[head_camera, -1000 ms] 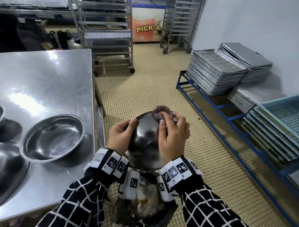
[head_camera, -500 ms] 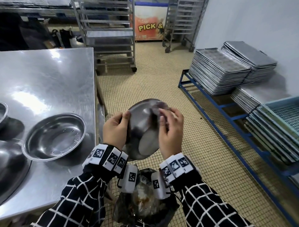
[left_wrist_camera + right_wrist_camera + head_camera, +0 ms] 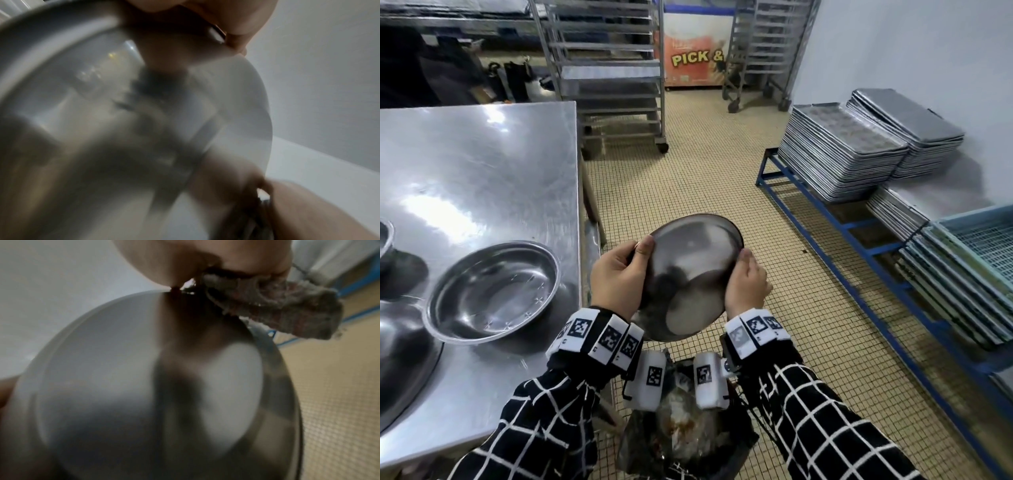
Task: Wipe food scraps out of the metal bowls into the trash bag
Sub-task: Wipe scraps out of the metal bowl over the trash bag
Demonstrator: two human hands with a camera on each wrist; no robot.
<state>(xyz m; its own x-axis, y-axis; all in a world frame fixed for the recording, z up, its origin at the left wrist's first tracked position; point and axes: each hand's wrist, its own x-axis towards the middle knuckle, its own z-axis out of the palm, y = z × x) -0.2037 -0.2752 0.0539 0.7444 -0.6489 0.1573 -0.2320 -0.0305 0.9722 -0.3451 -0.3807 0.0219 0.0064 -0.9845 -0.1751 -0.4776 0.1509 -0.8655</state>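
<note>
I hold a metal bowl [image 3: 688, 270] tilted steeply on edge just above the black trash bag [image 3: 681, 431], which has food scraps inside. My left hand [image 3: 619, 274] grips the bowl's left rim, thumb on the side facing me. My right hand [image 3: 746, 284] is at the right rim. In the right wrist view its fingers pinch a grey-pink cloth [image 3: 287, 318] against the rim of the bowl [image 3: 144, 386]. The left wrist view is blurred and filled by the bowl [image 3: 123, 113].
The steel table [image 3: 476, 171] on my left carries an empty metal bowl [image 3: 493, 291], a larger bowl [image 3: 400, 359] at the front left and another bowl's edge [image 3: 385, 240]. Stacked trays [image 3: 839, 154] sit on a blue rack [image 3: 859, 257] to the right. Wheeled racks [image 3: 606, 68] stand behind.
The bowl has turned from upside down to tilted on edge and lifted slightly. My right hand with the cloth slid from over the bowl's top to its right rim.
</note>
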